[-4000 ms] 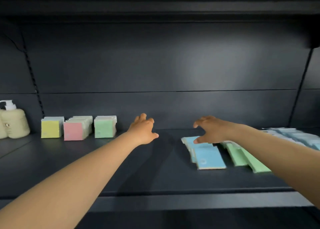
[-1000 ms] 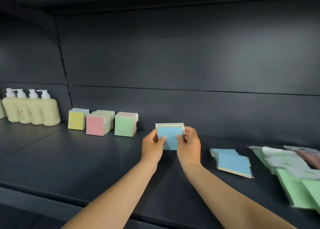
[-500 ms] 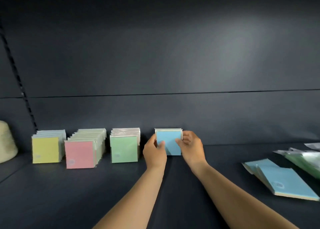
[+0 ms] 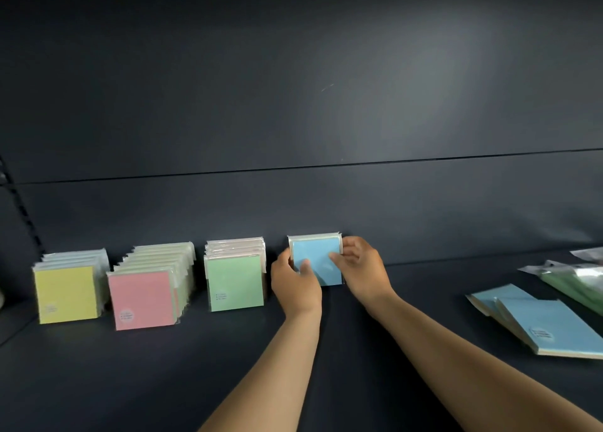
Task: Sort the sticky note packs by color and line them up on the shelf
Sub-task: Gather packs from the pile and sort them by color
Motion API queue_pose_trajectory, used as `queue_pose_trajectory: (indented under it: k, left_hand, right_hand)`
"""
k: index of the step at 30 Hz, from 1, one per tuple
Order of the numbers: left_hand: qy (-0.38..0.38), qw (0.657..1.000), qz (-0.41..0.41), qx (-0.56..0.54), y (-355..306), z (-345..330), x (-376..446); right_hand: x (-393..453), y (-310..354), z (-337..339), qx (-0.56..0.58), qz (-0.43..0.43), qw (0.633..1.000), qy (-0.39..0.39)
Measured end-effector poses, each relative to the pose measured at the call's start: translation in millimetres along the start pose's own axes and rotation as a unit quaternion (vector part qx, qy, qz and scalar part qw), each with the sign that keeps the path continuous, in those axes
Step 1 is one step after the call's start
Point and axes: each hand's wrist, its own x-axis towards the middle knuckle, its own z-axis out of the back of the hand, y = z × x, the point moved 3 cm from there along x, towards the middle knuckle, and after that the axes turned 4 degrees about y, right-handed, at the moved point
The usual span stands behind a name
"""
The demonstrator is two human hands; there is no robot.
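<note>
My left hand [image 4: 295, 283] and right hand [image 4: 360, 268] grip the blue packs [image 4: 318, 260] by their sides, thumbs on the front, holding them upright on the shelf [image 4: 195, 366] by the back wall, just right of the green row [image 4: 235, 276]. Pink [image 4: 146, 293] and yellow [image 4: 67, 289] rows stand further left. More blue packs [image 4: 541, 322] lie flat at right.

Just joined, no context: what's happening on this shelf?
A person is sorting sticky note packs by color. Both hands, left hand and right hand, hold a small stack of blue packs upright near the shelf's back wall, right of the standing yellow row, pink row and green row. More blue packs lie flat at right, not yet lined up.
</note>
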Motion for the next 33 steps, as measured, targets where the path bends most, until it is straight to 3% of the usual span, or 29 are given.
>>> queue_pose_trajectory:
  k: [8, 13, 17, 22, 27, 33]
  left_hand:
    - [-0.005, 0.999, -0.019, 0.043, -11, 4, -9]
    - [-0.016, 0.981, -0.144, 0.130, -31, 10, -28]
    - [0.080, 0.934, -0.260, 0.230, -51, 3, -50]
    - [0.192, 0.847, -0.283, 0.406, -85, -22, -72]
    - [0.255, 0.767, -0.269, 0.523, -119, -52, -114]
    - [0.346, 0.746, -0.179, 0.540, -139, -88, -171]
  right_hand:
    - [-3, 3, 3, -0.025, 0.022, 0.999, -0.015]
    - [-13, 11, 15, -0.049, 0.040, 0.997, -0.042]
    - [-24, 25, 66, -0.211, 0.110, 0.971, -0.029]
    - [-34, 47, 154, -0.471, 0.139, 0.868, 0.081]
    - [-53, 61, 238, -0.539, 0.100, 0.818, 0.174]
    - [-67, 65, 300, -0.537, 0.094, 0.806, 0.230]
